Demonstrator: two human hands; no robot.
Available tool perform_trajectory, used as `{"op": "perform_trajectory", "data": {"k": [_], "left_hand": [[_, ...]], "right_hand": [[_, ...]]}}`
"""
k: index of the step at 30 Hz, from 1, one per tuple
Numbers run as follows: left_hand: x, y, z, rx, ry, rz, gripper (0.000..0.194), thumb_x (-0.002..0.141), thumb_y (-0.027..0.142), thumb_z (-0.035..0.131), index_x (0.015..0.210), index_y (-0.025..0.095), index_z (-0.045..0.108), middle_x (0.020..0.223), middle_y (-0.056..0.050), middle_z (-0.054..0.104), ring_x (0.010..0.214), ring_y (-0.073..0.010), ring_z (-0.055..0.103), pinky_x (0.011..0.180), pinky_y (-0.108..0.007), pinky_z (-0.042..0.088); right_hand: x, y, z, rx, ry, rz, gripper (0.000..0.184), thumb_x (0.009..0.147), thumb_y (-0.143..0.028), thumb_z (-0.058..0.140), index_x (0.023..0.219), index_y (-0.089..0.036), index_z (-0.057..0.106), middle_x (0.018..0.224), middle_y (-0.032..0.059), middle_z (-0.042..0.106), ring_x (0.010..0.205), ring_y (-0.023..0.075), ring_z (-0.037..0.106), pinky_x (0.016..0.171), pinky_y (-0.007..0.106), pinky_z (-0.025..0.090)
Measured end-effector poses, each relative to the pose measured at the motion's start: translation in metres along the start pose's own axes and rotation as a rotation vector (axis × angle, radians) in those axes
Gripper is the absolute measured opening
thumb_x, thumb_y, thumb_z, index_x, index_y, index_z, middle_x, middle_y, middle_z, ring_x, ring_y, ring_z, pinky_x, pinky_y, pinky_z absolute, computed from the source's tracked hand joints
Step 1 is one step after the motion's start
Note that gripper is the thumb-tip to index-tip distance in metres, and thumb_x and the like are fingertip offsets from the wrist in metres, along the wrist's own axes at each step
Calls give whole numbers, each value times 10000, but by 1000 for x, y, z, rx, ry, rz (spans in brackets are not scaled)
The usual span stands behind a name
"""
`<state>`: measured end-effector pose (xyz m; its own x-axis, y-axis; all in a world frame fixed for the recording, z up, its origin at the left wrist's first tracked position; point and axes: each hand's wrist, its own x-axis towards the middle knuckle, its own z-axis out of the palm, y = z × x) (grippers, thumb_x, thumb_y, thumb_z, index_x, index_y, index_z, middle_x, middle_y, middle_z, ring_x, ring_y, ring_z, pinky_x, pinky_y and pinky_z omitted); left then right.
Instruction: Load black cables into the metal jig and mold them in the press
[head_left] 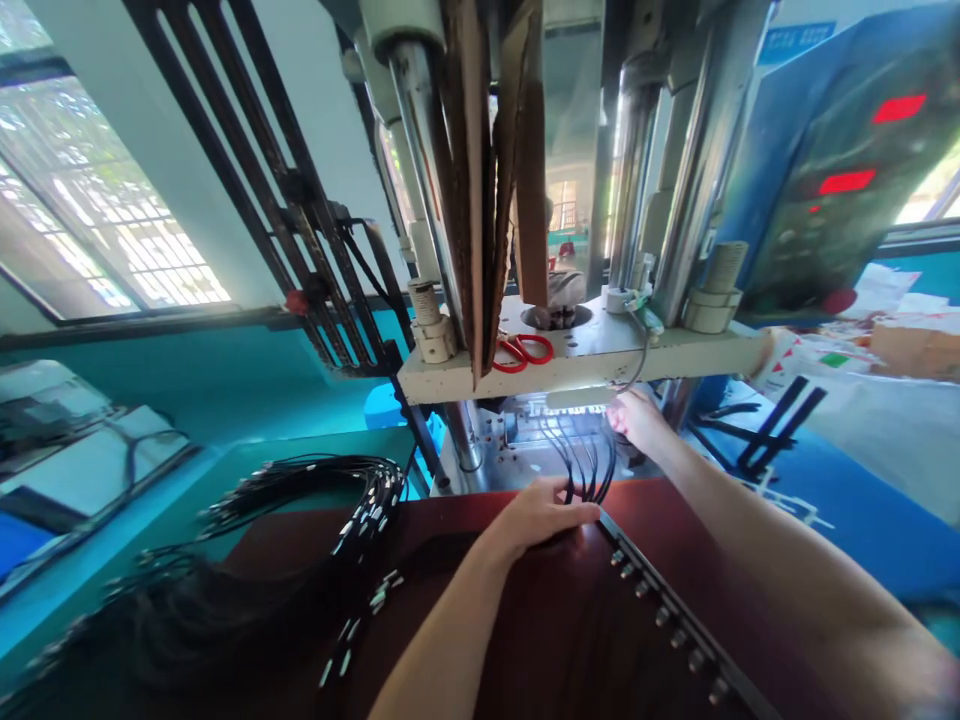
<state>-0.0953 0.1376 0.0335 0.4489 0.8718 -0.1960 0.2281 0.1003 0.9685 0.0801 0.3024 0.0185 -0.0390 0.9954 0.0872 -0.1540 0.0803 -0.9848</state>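
Observation:
My left hand [544, 515] is closed around several thin black cables [591, 470], just above the brown tabletop. The cables fan upward from it into the lit metal mold [525, 428] under the press plate. From beside my left thumb, a long black bar [660, 590] with a row of metal studs slants down to the lower right. My right hand [637, 418] reaches to the mold's right end, below the plate's edge. Its fingers are curled, and what they hold, if anything, is too small to make out.
Above my hands, the press plate [600, 365] carries red-handled scissors [525, 352] and cardboard sheets [480, 200]. Steel columns [690, 170] stand at both sides. Coiled black cables with metal ends [375, 500] lie at left. A blue control cabinet [840, 160] stands at right.

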Motion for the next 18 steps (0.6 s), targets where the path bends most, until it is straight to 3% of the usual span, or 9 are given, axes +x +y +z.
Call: {"op": "perform_trajectory", "data": {"k": [2, 3, 6, 10, 13, 18], "left_hand": [[0, -1, 8, -371, -270, -2, 549, 685, 532, 604, 1036, 122, 503, 651, -66, 639, 579, -199, 611, 597, -319, 461], [2, -2, 14, -503, -339, -3, 590, 662, 546, 622, 1052, 123, 492, 662, -75, 644, 580, -203, 618, 576, -310, 463], [5, -6, 38, -696, -350, -26, 537, 653, 490, 661, 1020, 124, 519, 650, -64, 629, 540, -177, 604, 518, -269, 457], [1, 0, 63, -762, -281, -101, 245, 759, 323, 605, 858, 101, 575, 501, 31, 472, 370, -59, 434, 387, -161, 324], [-10, 7, 75, -775, -282, -151, 164, 805, 270, 551, 782, 108, 571, 459, 72, 358, 316, -13, 286, 349, -131, 213], [-54, 9, 105, -563, -527, -207, 216, 770, 298, 603, 788, 83, 607, 433, 75, 323, 310, -19, 218, 311, -159, 135]], "right_hand": [[-31, 0, -2, 59, 17, 47, 207, 758, -359, 575, 796, -157, 553, 450, -48, 484, 323, 68, 397, 297, 158, 217], [-46, -2, -2, 87, 26, 56, 213, 722, -360, 587, 797, -163, 560, 449, -39, 501, 325, 76, 414, 299, 161, 228], [-87, -10, -6, 153, 79, 32, 233, 664, -376, 604, 774, -172, 579, 474, -35, 536, 348, 79, 450, 323, 171, 293], [-119, -21, -21, 197, 199, 13, 224, 639, -371, 624, 726, -169, 581, 467, -45, 539, 353, 80, 470, 330, 171, 327], [-132, -24, -35, 221, 265, 39, 205, 643, -345, 622, 727, -163, 579, 486, -34, 560, 347, 89, 482, 333, 184, 362], [-144, -25, -63, 250, 372, 74, 120, 707, -286, 560, 727, -169, 543, 472, -20, 560, 338, 105, 484, 320, 196, 375]]}}
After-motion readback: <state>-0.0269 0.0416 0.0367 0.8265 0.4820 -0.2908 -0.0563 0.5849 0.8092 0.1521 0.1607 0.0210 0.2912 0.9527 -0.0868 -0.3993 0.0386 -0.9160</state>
